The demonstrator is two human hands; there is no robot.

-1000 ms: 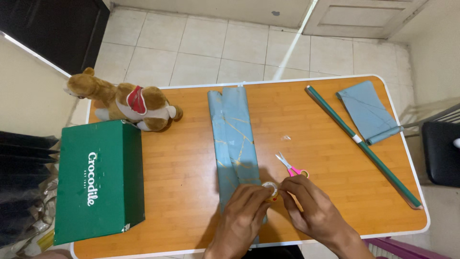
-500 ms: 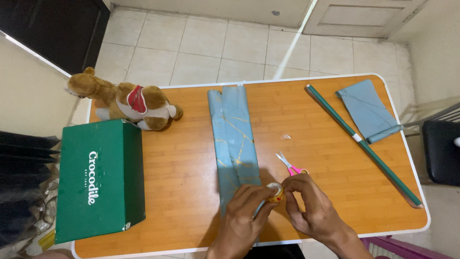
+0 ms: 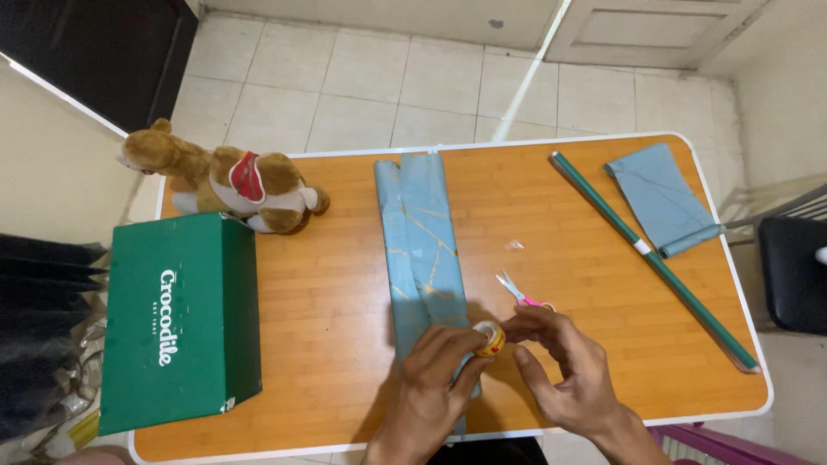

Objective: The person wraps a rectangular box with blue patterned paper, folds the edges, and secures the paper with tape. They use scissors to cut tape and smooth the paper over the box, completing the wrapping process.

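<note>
Left of frame: green box [image 3: 179,323] on orange worktop [image 3: 327,293], plush dog [image 3: 226,182] above it. Lower centre: left hand [image 3: 431,387], fingers curled, grip clenched on small tape roll [image 3: 489,337], held at fingertips just above near end of long blue wrapped parcel [image 3: 422,250]. Right hand [image 3: 564,366] just beside roll, thumb and forefinger pinching at its right edge; whether it grips tape cannot be told. Pink-handled scissors [image 3: 521,295] just above right hand. Upper right: green paper roll [image 3: 655,263], blue sheet [image 3: 662,200]
</note>
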